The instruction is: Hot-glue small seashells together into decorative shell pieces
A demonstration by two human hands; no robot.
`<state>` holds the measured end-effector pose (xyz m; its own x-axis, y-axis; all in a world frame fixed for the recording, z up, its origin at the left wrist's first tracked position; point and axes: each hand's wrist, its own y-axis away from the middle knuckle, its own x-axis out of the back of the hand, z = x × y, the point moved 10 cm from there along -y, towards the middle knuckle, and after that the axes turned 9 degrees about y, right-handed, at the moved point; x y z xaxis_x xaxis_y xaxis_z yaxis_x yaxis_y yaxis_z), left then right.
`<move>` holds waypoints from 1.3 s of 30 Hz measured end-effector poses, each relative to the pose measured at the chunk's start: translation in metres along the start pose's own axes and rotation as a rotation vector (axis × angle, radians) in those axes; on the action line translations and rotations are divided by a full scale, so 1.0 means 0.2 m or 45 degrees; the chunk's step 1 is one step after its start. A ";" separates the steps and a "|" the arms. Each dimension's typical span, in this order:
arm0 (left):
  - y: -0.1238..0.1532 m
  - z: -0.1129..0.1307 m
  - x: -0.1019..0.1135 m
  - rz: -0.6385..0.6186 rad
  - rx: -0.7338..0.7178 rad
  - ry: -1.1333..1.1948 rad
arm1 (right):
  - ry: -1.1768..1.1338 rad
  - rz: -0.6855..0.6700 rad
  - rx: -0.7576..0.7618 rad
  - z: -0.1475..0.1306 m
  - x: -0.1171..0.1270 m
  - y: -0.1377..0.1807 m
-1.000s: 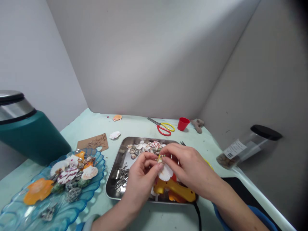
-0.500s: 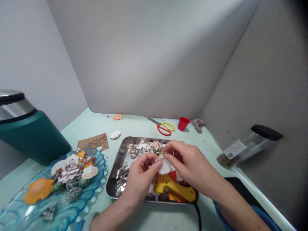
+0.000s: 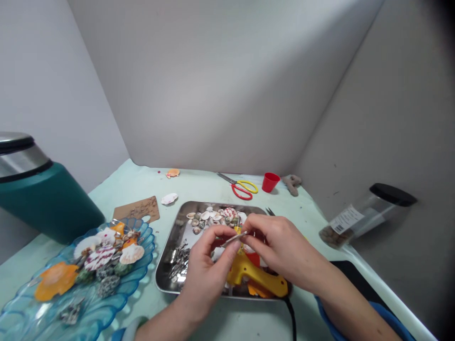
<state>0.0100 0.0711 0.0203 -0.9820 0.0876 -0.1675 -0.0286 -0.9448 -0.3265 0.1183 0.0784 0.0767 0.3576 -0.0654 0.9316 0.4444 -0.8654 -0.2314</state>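
Over the metal tray (image 3: 164, 277), my left hand (image 3: 208, 263) pinches a pale scallop shell (image 3: 234, 239) between thumb and fingers. The shell is seen nearly edge-on. My right hand (image 3: 279, 246) has its fingertips closed at the shell's right end; whether they hold anything small there is hidden. Beneath the hands, a yellow glue gun (image 3: 261, 278) lies in the tray with its black cord running over the front edge. Small shells (image 3: 204, 219) fill the tray's back, and dark metallic bits (image 3: 180, 258) lie at its left.
A blue glass dish (image 3: 122, 303) of shells and a teal bottle (image 3: 53, 203) stand left. Behind the tray are a brown card (image 3: 138, 208), a white shell (image 3: 169, 198), scissors (image 3: 245, 188) and a red cup (image 3: 270, 182). A black-lidded jar (image 3: 366, 215) is at right.
The scallop shell has turned from showing its ribbed face to lying nearly edge-on. Both hands have stayed over the tray with only small finger shifts.
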 end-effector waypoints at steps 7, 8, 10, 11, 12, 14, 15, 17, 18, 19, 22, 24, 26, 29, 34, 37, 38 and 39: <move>0.00 0.02 0.01 0.008 -0.059 -0.073 | 0.060 -0.008 -0.015 -0.01 -0.02 -0.01; 0.00 0.02 0.01 0.012 -0.054 -0.082 | 0.068 -0.006 -0.017 -0.01 -0.02 -0.01; 0.00 0.02 0.02 0.019 -0.047 -0.098 | 0.079 -0.001 -0.025 -0.01 -0.02 -0.01; 0.00 0.01 0.02 0.021 -0.043 -0.104 | 0.082 -0.002 -0.031 -0.01 -0.02 0.00; 0.00 0.01 0.02 0.021 -0.041 -0.106 | 0.086 -0.003 -0.039 -0.01 -0.02 0.00; 0.00 0.02 0.02 0.022 -0.044 -0.098 | 0.091 -0.006 -0.061 0.00 -0.01 0.00; 0.00 0.02 0.02 0.021 -0.046 -0.089 | 0.092 -0.010 -0.070 0.00 -0.01 0.00; 0.00 0.02 0.02 0.023 -0.043 -0.068 | 0.089 -0.017 -0.088 0.00 -0.02 0.00; 0.00 0.01 0.02 0.025 -0.038 -0.058 | 0.088 -0.020 -0.092 0.00 -0.02 0.00; 0.00 0.01 0.02 0.028 -0.031 -0.049 | 0.088 -0.023 -0.098 0.00 -0.02 0.00; 0.00 0.01 0.02 0.028 -0.011 -0.026 | 0.093 -0.026 -0.118 0.01 -0.03 -0.01; 0.00 0.00 0.03 0.035 0.017 -0.012 | 0.094 -0.029 -0.128 0.02 -0.04 -0.01; -0.01 -0.02 0.03 0.054 0.065 0.006 | 0.087 -0.034 -0.135 0.02 -0.05 -0.01; -0.01 -0.06 0.04 0.087 0.153 0.052 | 0.056 -0.047 -0.153 0.03 -0.05 -0.01; -0.01 -0.11 0.03 0.091 0.265 0.126 | -0.017 -0.051 -0.160 0.03 -0.05 -0.03; -0.01 -0.14 0.02 0.079 0.329 0.197 | -0.055 -0.033 -0.178 0.04 -0.04 -0.03; -0.01 -0.14 0.02 0.086 0.346 0.226 | -0.066 -0.025 -0.184 0.04 -0.04 -0.03; -0.01 -0.15 0.02 0.098 0.356 0.252 | -0.075 -0.019 -0.184 0.04 -0.03 -0.02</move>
<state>0.0116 0.0824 -0.0073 -0.9286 0.0465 -0.3680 -0.0330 -0.9985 -0.0428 0.1203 0.0871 0.0695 0.4013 -0.0264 0.9155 0.3285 -0.9290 -0.1708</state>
